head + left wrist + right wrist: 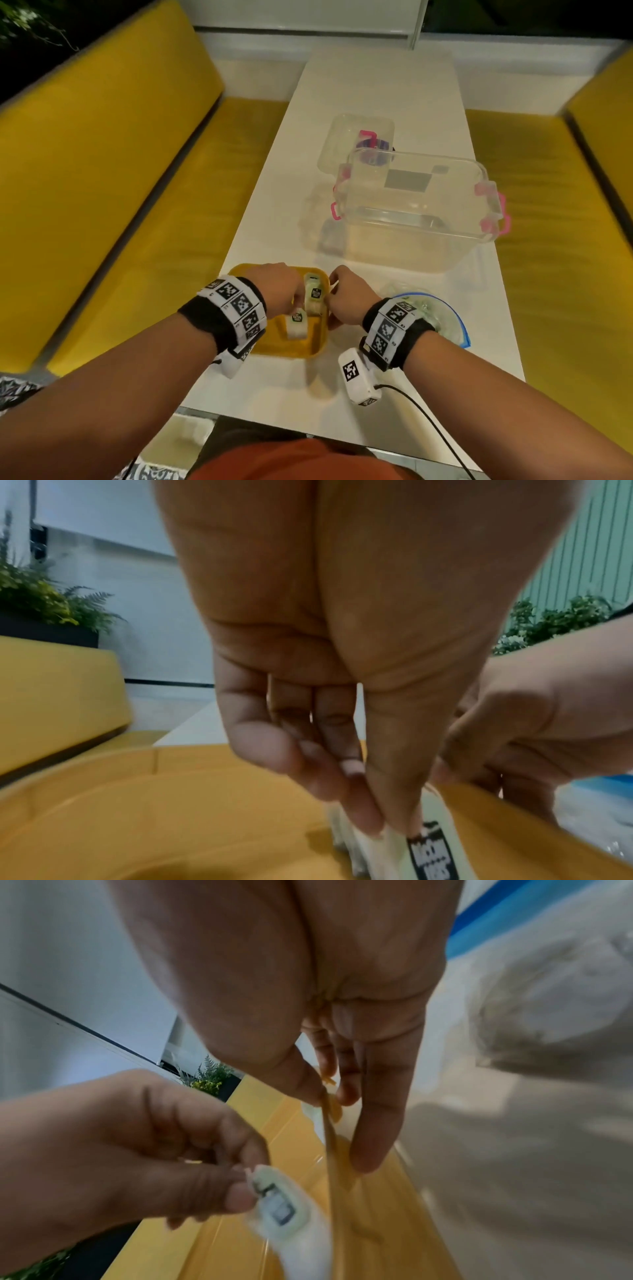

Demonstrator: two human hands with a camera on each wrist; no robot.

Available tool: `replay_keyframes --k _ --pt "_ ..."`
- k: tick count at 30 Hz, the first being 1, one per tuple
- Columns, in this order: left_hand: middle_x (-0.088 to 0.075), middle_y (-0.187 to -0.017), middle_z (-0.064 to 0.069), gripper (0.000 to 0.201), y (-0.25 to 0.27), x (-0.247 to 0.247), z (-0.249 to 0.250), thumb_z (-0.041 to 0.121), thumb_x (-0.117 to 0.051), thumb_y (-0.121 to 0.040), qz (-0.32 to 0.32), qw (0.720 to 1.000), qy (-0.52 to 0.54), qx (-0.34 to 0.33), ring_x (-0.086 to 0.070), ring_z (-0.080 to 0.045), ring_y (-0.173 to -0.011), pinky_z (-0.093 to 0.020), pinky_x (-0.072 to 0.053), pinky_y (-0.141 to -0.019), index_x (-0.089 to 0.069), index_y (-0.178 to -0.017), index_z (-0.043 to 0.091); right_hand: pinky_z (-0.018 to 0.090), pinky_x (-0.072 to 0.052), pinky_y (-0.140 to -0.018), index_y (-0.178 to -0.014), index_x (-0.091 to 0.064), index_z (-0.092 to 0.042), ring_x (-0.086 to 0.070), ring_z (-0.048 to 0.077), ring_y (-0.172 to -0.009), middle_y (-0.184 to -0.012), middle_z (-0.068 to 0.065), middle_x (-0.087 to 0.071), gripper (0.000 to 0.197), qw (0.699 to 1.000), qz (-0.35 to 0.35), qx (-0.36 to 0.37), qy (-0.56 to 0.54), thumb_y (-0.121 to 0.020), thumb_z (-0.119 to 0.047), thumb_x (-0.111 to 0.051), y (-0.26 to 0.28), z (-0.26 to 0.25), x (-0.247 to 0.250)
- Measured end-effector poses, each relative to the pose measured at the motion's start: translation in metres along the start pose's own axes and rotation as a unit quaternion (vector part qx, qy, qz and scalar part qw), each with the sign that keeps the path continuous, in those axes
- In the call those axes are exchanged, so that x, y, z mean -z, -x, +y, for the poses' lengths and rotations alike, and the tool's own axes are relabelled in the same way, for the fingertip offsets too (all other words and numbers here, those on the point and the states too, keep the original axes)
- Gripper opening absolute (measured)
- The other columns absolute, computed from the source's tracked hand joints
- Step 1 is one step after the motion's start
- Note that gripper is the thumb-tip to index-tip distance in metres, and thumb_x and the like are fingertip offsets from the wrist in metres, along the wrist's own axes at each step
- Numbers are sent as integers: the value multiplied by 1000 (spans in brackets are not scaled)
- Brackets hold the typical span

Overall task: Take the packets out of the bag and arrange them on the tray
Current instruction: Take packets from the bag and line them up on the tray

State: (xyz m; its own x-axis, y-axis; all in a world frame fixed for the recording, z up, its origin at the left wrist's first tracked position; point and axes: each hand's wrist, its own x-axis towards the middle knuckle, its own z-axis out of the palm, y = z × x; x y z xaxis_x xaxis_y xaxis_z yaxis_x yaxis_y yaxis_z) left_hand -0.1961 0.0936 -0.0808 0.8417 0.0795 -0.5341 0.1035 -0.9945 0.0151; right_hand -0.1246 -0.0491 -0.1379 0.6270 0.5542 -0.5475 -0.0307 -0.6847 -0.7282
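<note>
A yellow tray (291, 349) sits at the near end of the white table. Two white packets with dark labels are in it. One packet (314, 294) leans by the tray's right wall. My left hand (295, 306) pinches the top of the other packet (297, 325) between thumb and fingertips (387, 829), low over the tray floor (171, 818). My right hand (334, 298) pinches the tray's right rim (330, 1137) with its thumb inside and its fingers (373, 1137) outside. The clear bag (442, 318) with a blue zip edge lies right of the tray, behind my right wrist.
A large clear plastic box (418, 212) with pink latches stands mid-table, its lid (356, 144) lying behind it over a purple and pink item. Yellow benches (120, 188) flank the table on both sides. A cable runs from my right wrist off the near edge.
</note>
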Motion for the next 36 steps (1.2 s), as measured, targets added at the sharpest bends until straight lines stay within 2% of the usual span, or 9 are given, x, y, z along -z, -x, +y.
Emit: replay_keyframes --k 5,13,18,21,24,28,30,33,36 --pt "-67 -101 0 20 -25 4 14 26 -59 -89 7 1000 -18 -9 -61 -21 -90 -28 -44 -69 -72 -103 31 49 -61 -64 -106 -42 -16 -73 33 -64 -97 20 -67 27 1000 -5 -6 -27 -87 -8 -58 0 5 4" --pt "-66 -98 -1 20 -42 -3 20 31 -53 -91 21 999 -37 18 -61 -22 -86 -30 -45 -68 -69 -103 29 48 -62 -68 -105 -41 -17 -73 29 -65 -94 18 -69 24 1000 -6 -3 -23 -89 -9 -56 3 8 5" --pt "-67 -105 1 18 -40 -2 19 33 -59 -90 40 999 -3 32 -62 -21 -93 -30 -48 -75 -68 -105 33 47 -61 -76 -134 -34 -14 -73 30 -75 -97 17 -70 47 1000 1 14 10 -89 -6 -48 14 -1 11" --pt "-66 -109 2 20 -33 8 21 34 -58 -91 83 995 24 42 -61 -20 -97 -29 -47 -78 -66 -110 34 45 -60 -77 -140 -34 -10 -72 31 -81 -107 14 -69 52 998 12 43 35 -91 -4 -49 30 -8 27" --pt "-67 -106 2 18 -25 23 29 33 -55 -93 132 990 45 29 -61 -19 -94 -31 -50 -80 -67 -107 32 42 -61 -66 -131 -45 -9 -72 36 -77 -117 10 -64 38 995 33 70 -59 -95 0 -40 52 -14 51" --pt "-70 -100 4 17 -17 41 63 27 -56 -93 191 973 110 -65 -62 -17 -93 -29 -48 -81 -70 -103 26 33 -52 -52 -104 -58 -9 -68 29 -63 -96 5 -71 28 988 112 83 -62 -91 3 -36 79 0 92" --pt "-72 -96 5 16 -14 43 88 24 -58 -92 193 962 152 -122 -63 -15 -90 -27 -47 -79 -71 -102 24 29 -50 -57 -94 -61 -13 -67 26 -67 -92 5 -73 17 986 148 71 16 -87 -2 -50 88 21 111" --pt "-73 -93 4 16 -20 34 125 27 -60 -91 148 958 161 -184 -63 -14 -87 -29 -49 -79 -73 -100 24 29 -51 -73 -90 -64 -19 -64 23 -83 -99 6 -71 9 973 157 16 167 -82 -14 -63 98 59 123" --pt "-72 -98 1 19 -32 16 149 30 -59 -92 113 975 90 -168 -63 -19 -92 -30 -48 -78 -73 -102 24 29 -48 -76 -100 -67 -20 -63 23 -94 -105 5 -69 15 964 145 -25 221 -85 -22 -65 105 94 116"
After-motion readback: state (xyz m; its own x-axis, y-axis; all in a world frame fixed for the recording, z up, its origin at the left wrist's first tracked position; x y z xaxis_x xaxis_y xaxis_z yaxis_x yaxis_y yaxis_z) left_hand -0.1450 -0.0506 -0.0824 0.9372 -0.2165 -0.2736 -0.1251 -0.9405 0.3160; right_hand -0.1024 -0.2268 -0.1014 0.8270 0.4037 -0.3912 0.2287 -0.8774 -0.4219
